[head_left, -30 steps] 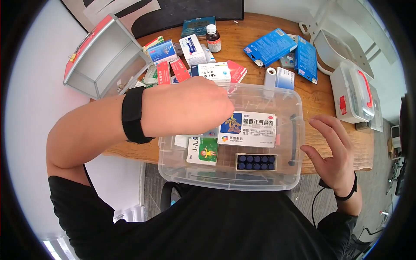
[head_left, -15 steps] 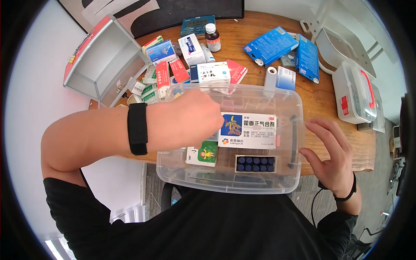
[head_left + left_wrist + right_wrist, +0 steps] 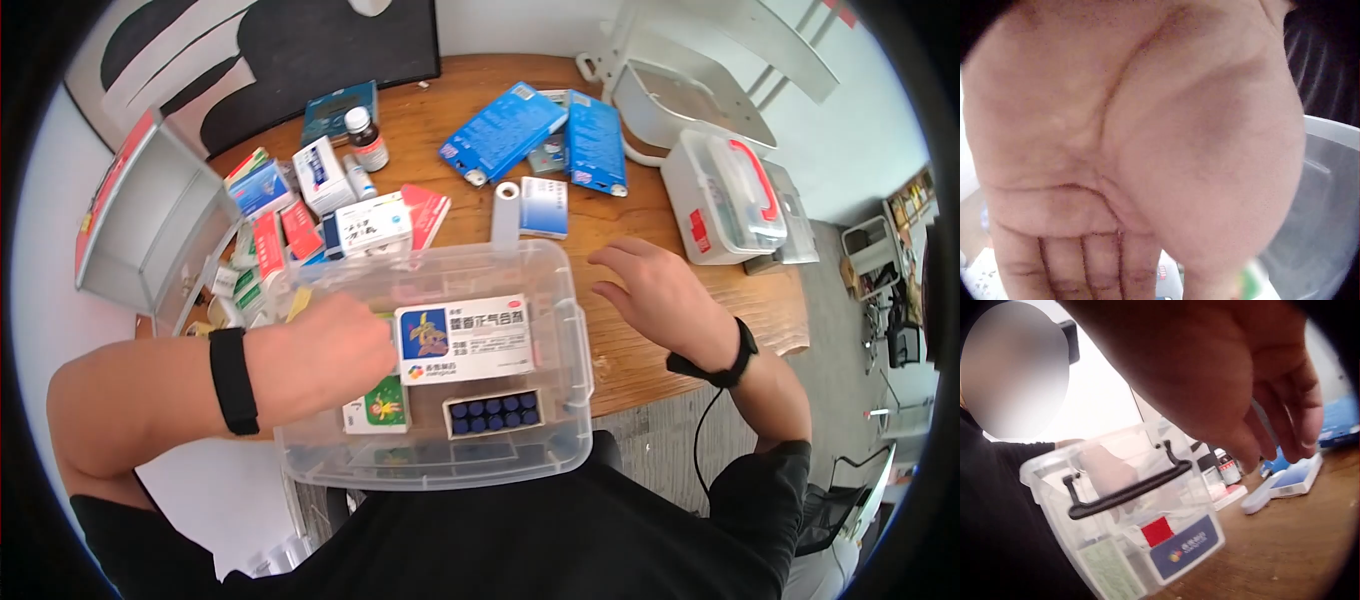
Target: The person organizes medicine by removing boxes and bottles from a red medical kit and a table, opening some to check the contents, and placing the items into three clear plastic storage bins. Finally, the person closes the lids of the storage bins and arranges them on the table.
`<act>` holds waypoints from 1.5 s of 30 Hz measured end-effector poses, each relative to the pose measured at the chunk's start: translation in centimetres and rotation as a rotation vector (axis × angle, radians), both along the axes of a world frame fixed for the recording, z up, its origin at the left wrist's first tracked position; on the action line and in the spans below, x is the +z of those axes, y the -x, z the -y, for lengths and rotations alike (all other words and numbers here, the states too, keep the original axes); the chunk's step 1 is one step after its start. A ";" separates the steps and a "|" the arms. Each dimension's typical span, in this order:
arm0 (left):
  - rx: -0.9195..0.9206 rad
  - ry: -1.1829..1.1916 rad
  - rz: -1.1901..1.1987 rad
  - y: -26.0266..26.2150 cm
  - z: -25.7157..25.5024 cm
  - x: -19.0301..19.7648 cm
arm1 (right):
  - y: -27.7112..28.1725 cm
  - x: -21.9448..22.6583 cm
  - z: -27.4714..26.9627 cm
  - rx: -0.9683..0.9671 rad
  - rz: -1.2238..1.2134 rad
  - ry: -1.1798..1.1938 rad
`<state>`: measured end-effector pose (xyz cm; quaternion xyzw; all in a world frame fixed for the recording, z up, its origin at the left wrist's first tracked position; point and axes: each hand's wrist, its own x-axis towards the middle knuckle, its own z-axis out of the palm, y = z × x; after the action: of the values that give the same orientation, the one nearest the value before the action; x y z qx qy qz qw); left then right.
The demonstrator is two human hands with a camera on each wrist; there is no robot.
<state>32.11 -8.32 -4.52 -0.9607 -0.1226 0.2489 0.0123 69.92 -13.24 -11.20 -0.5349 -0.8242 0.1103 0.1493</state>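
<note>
My left hand (image 3: pixel 320 355) reaches down over the left side of a clear plastic bin (image 3: pixel 440 478); its fingertips are hidden in the head view. In the left wrist view the fingers (image 3: pixel 1063 262) point downward, with a pale box (image 3: pixel 1169 278) showing between them and the thumb; I cannot tell whether they hold it. Inside the bin lie a large white medicine box (image 3: pixel 465 340), a green-and-white box (image 3: pixel 378 407) and an open box of dark-capped vials (image 3: pixel 493 414). My right hand (image 3: pixel 650 295) hovers above the table right of the bin, fingers loosely bent, holding nothing.
Medicine boxes (image 3: pixel 300 228) and a brown bottle (image 3: pixel 366 140) crowd the table behind the bin, beside an open case (image 3: pixel 165 220). Two blue boxes (image 3: pixel 505 130) lie farther back, near a blue-white box (image 3: pixel 544 207). A white container with a red handle (image 3: pixel 722 200) stands right.
The head view has swung right, so the scene sits farther left. My right hand has moved forward along the bin's right side. The left hand stays over the bin's left side.
</note>
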 end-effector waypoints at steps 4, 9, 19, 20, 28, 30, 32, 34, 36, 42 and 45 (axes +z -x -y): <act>0.001 -0.029 -0.110 -0.9 -0.4 0.4 | 0.3 -1.5 -4.2 0.001 0.138 -0.051; 0.033 -0.053 -0.191 -1.0 -0.5 -0.3 | 0.2 -3.7 -10.0 0.016 0.194 -0.145; 0.055 0.038 -0.117 -1.2 -0.7 1.4 | 0.5 -4.6 -19.7 0.011 0.654 -0.175; 0.010 0.054 -0.038 -1.1 -0.5 2.5 | 0.3 -5.2 -20.4 0.021 0.630 -0.160; 0.239 0.014 0.034 2.5 2.3 6.9 | -1.0 -5.5 -23.1 0.093 0.453 -0.139; 0.289 -0.046 0.087 4.2 2.9 7.4 | -1.3 -4.1 -22.3 0.128 0.282 -0.119; 0.389 -0.009 0.277 5.8 3.6 7.9 | -1.1 -2.2 -20.2 0.087 0.186 -0.105; 0.435 -0.026 0.321 7.2 4.7 7.8 | -0.2 0.1 -18.7 0.011 0.194 -0.078; 0.466 -0.037 0.380 8.4 5.9 7.8 | -0.3 2.0 -17.3 -0.071 0.169 -0.108; 0.474 -0.102 0.759 10.7 9.2 5.5 | 6.9 11.0 -5.8 0.134 0.006 -0.431; 0.483 -0.119 0.891 11.5 10.1 4.5 | 10.5 12.7 -1.8 0.259 -0.004 -0.355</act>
<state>20.63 -18.45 -0.05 -0.9154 -0.3486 -0.1965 -0.0446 59.44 -11.44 1.47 -0.3897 -0.8923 -0.0170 0.2274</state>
